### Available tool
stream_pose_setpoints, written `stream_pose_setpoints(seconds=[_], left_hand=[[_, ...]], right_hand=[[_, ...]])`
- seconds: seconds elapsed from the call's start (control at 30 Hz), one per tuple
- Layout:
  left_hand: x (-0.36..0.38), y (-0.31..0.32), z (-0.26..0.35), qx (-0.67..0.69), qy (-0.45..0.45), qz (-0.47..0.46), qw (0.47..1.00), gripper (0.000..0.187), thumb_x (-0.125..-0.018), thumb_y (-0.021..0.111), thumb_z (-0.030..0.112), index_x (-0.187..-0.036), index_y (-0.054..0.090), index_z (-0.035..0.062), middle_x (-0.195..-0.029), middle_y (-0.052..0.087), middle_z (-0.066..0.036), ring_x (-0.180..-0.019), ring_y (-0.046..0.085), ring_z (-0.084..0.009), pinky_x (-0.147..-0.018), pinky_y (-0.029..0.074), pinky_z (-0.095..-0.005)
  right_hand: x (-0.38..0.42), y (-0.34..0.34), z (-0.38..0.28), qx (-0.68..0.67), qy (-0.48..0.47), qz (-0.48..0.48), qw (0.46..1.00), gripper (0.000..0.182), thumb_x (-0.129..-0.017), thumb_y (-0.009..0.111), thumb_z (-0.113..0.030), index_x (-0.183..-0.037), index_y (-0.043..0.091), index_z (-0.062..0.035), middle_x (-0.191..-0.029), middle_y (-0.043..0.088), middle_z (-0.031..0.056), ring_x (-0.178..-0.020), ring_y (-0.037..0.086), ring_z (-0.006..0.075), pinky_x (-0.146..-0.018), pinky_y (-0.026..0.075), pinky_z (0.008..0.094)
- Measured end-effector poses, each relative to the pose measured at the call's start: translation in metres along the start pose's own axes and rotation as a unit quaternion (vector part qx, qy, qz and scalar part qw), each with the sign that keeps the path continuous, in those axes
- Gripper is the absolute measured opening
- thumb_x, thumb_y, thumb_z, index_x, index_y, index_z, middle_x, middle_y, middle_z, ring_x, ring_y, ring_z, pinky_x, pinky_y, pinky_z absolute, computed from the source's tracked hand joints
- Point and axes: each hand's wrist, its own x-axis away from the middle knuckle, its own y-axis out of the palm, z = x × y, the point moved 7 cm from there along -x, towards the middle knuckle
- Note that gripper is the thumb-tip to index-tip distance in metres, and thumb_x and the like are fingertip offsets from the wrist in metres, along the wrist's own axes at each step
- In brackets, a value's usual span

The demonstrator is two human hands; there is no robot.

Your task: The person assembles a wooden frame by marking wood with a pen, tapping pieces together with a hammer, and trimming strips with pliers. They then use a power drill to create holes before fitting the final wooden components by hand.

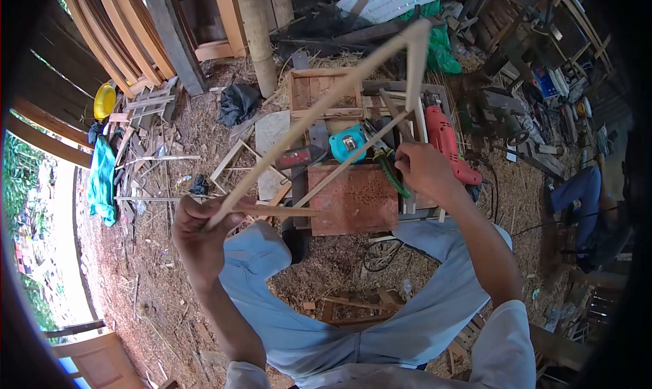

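Note:
A thin rectangular wooden frame (326, 98) is held up and tilted in front of me. My left hand (202, 227) grips its near left corner, fingers wrapped round the wood. My right hand (429, 173) is beside the frame's right end, fingers curled together; what they hold, if anything, is hidden. Below lies a reddish wooden board (354, 202). Just beyond it are a teal tape measure (348, 143), pliers with green handles (392, 172) and a dark red tool (296, 158). A red power tool (445, 141) lies right of my right hand.
A wooden box (319, 94) stands beyond the tools. Another light wooden frame (234, 163) lies at left, near a black plastic bag (239, 105). A bamboo post (257, 43) rises behind. Wood scraps and shavings cover the ground. A person's leg (577, 195) is at far right.

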Motion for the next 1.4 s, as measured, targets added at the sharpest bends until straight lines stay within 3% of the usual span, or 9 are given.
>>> stream_pose_setpoints(seconds=[0.4, 0.5, 0.57, 0.93, 1.0, 1.1, 1.2, 1.27, 1.4], left_hand=[[-0.035, -0.062, 0.026, 0.055, 0.066, 0.125, 0.988, 0.026, -0.080, 0.063, -0.010, -0.086, 0.044, 0.0057, -0.096, 0.067, -0.018, -0.090, 0.069, -0.0294, -0.075, 0.064, -0.0399], [-0.045, -0.060, 0.027, 0.049, 0.078, 0.142, 0.986, 0.026, -0.080, 0.063, -0.011, -0.087, 0.044, 0.0054, -0.098, 0.066, -0.019, -0.090, 0.069, -0.0297, -0.074, 0.064, -0.0393], [-0.049, -0.058, 0.020, 0.055, 0.078, 0.135, 0.986, 0.026, -0.082, 0.061, -0.011, -0.088, 0.042, 0.0054, -0.100, 0.066, -0.019, -0.090, 0.069, -0.0298, -0.074, 0.064, -0.0379], [-0.057, -0.053, -0.022, 0.076, 0.043, 0.162, 0.983, 0.026, -0.084, 0.060, -0.011, -0.090, 0.041, 0.0064, -0.105, 0.065, -0.021, -0.095, 0.067, -0.0248, -0.075, 0.063, -0.0344], [-0.055, -0.057, -0.021, 0.079, 0.046, 0.167, 0.982, 0.027, -0.084, 0.061, -0.011, -0.090, 0.041, 0.0066, -0.105, 0.065, -0.021, -0.095, 0.067, -0.0246, -0.075, 0.063, -0.0342], [-0.052, -0.062, -0.021, 0.095, 0.045, 0.171, 0.980, 0.027, -0.084, 0.061, -0.010, -0.091, 0.041, 0.0069, -0.105, 0.065, -0.021, -0.095, 0.067, -0.0243, -0.075, 0.063, -0.0342], [-0.053, -0.070, -0.023, 0.099, 0.052, 0.182, 0.977, 0.027, -0.084, 0.061, -0.010, -0.091, 0.041, 0.0071, -0.104, 0.066, -0.021, -0.094, 0.068, -0.0249, -0.074, 0.063, -0.0355], [-0.051, -0.075, -0.024, 0.117, 0.049, 0.197, 0.972, 0.027, -0.084, 0.060, -0.010, -0.091, 0.041, 0.0073, -0.104, 0.065, -0.020, -0.093, 0.068, -0.0259, -0.074, 0.064, -0.0366], [-0.045, -0.088, -0.023, 0.129, 0.073, 0.197, 0.969, 0.027, -0.084, 0.061, -0.009, -0.091, 0.041, 0.0076, -0.104, 0.065, -0.020, -0.092, 0.068, -0.0265, -0.073, 0.064, -0.0362]], right_hand=[[-0.089, 0.000, -0.016, -0.137, -0.106, 0.112, 0.979, 0.013, -0.082, 0.063, -0.009, -0.093, 0.068, -0.0047, -0.089, 0.068, 0.0156, -0.082, 0.066, 0.0332, -0.072, 0.052, 0.0433], [-0.134, 0.000, -0.025, -0.080, -0.090, 0.071, 0.990, 0.016, -0.081, 0.062, -0.009, -0.095, 0.068, -0.0039, -0.094, 0.068, 0.0184, -0.085, 0.067, 0.0349, -0.074, 0.053, 0.0438], [-0.157, 0.000, 0.001, 0.103, 0.025, 0.090, 0.990, 0.020, -0.080, 0.061, -0.010, -0.097, 0.067, -0.0036, -0.099, 0.068, 0.0208, -0.089, 0.067, 0.0360, -0.076, 0.054, 0.0445], [-0.131, 0.025, 0.037, 0.174, 0.111, 0.028, 0.978, 0.025, -0.082, 0.061, -0.019, -0.095, 0.067, 0.0022, -0.104, 0.065, 0.0258, -0.097, 0.066, 0.0372, -0.081, 0.054, 0.0459], [-0.123, 0.004, 0.025, 0.279, 0.082, 0.262, 0.920, 0.027, -0.082, 0.062, -0.020, -0.094, 0.066, 0.0030, -0.099, 0.066, 0.0257, -0.093, 0.066, 0.0386, -0.079, 0.055, 0.0468], [-0.116, -0.013, 0.013, 0.139, 0.082, 0.296, 0.942, 0.023, -0.083, 0.059, -0.015, -0.085, 0.064, 0.0069, -0.080, 0.066, 0.0205, -0.080, 0.067, 0.0373, -0.073, 0.055, 0.0447], [-0.133, -0.021, -0.024, -0.021, -0.026, 0.212, 0.977, 0.024, -0.084, 0.061, -0.017, -0.084, 0.065, 0.0060, -0.074, 0.063, 0.0213, -0.077, 0.066, 0.0380, -0.071, 0.054, 0.0461], [-0.158, -0.003, -0.046, 0.033, -0.064, 0.134, 0.988, 0.024, -0.083, 0.064, -0.019, -0.084, 0.065, 0.0051, -0.081, 0.065, 0.0227, -0.078, 0.067, 0.0372, -0.070, 0.054, 0.0462], [-0.188, 0.024, -0.067, -0.039, -0.004, 0.000, 0.999, 0.024, -0.082, 0.067, -0.020, -0.086, 0.065, 0.0038, -0.088, 0.067, 0.0219, -0.082, 0.066, 0.0373, -0.071, 0.055, 0.0458]])
